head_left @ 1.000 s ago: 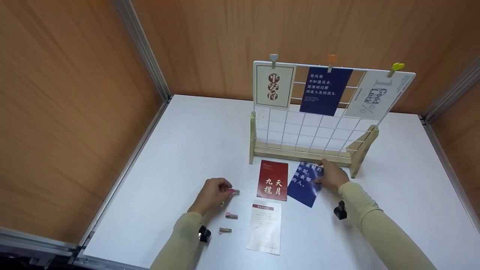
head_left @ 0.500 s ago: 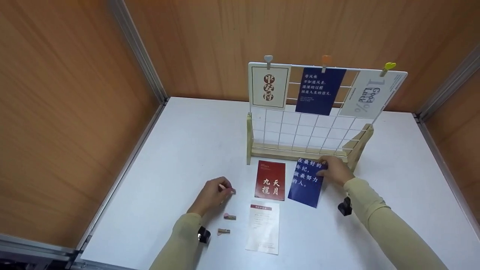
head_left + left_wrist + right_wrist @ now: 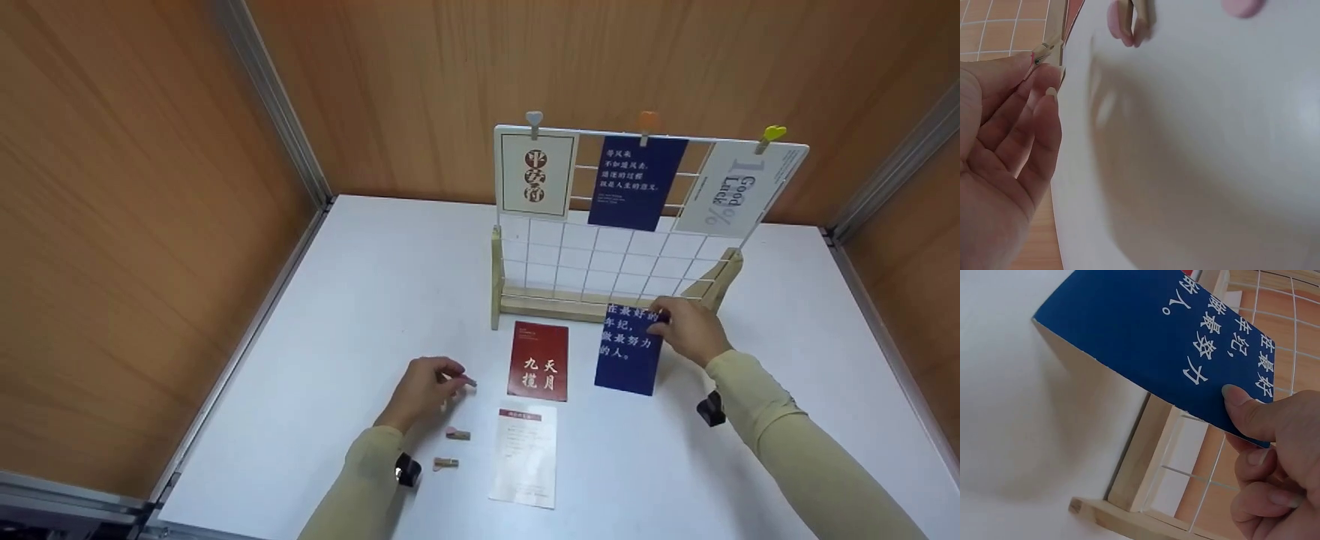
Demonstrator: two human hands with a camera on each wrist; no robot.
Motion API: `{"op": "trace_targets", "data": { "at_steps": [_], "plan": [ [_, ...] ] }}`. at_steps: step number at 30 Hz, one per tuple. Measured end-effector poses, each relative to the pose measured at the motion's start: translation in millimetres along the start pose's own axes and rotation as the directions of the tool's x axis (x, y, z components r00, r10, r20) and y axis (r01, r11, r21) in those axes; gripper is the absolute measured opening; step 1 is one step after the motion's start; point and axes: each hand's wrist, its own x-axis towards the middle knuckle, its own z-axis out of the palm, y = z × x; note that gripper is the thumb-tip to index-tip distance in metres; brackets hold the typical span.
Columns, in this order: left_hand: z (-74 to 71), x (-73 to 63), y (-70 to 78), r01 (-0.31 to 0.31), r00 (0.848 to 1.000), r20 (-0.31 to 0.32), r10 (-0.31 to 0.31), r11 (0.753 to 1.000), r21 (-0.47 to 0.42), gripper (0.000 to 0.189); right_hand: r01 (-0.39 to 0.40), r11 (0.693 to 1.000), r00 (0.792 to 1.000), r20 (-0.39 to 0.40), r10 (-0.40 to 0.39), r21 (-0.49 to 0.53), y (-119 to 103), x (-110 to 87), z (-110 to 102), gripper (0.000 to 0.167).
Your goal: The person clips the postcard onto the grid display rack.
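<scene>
My right hand (image 3: 694, 330) pinches a blue card (image 3: 628, 351) with white characters by its upper right corner, thumb on the printed face. In the right wrist view the blue card (image 3: 1145, 332) is tilted, held off the table before the grid rack. Over the table's left part, my left hand (image 3: 424, 390) pinches a small wooden clothespin (image 3: 1042, 54) between thumb and fingertip; a bit of pink shows on it. Below that hand lie two more clothespins, a pink-ended clothespin (image 3: 458, 433) and another wooden clothespin (image 3: 446, 463).
A white grid rack (image 3: 585, 259) on a wooden base (image 3: 570, 308) stands behind. Clipped along its top are a cream card (image 3: 517, 176), a navy card (image 3: 637, 202) and a grey-white card (image 3: 701, 214). A red card (image 3: 538, 349) and a white card (image 3: 523, 465) lie on the table (image 3: 375, 277).
My right hand has lifted the blue card off the table and moved it up and right toward the rack. The left hand stays nearly in place, still holding its clothespin.
</scene>
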Motion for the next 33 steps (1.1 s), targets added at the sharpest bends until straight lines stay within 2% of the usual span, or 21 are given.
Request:
{"op": "trace_targets", "data": {
  "at_steps": [7,17,28,33],
  "plan": [
    [3.5,-3.8,-1.3,0.026,1.000,0.018,-0.026,1.000,-0.003,0.015,0.034,0.997,0.999,-0.033,-0.036,-0.062,3.3,-6.2,-16.9,0.016],
    [4.8,-2.2,-2.7,0.010,1.000,0.014,-0.010,1.000,0.023,0.019,0.071,0.994,0.997,-0.016,-0.072,-0.086,8.4,-7.6,-45.3,0.015],
    [1.2,2.0,0.8,0.000,1.000,0.008,0.000,1.000,0.020,0.011,0.140,0.980,0.974,-0.159,-0.162,-0.138,12.0,-1.6,-61.1,0.010],
    [4.0,0.9,0.1,0.003,1.000,0.012,-0.003,1.000,0.012,0.011,0.114,0.979,0.963,-0.222,-0.151,-0.168,15.9,3.4,-69.5,0.009]
  ]
}}
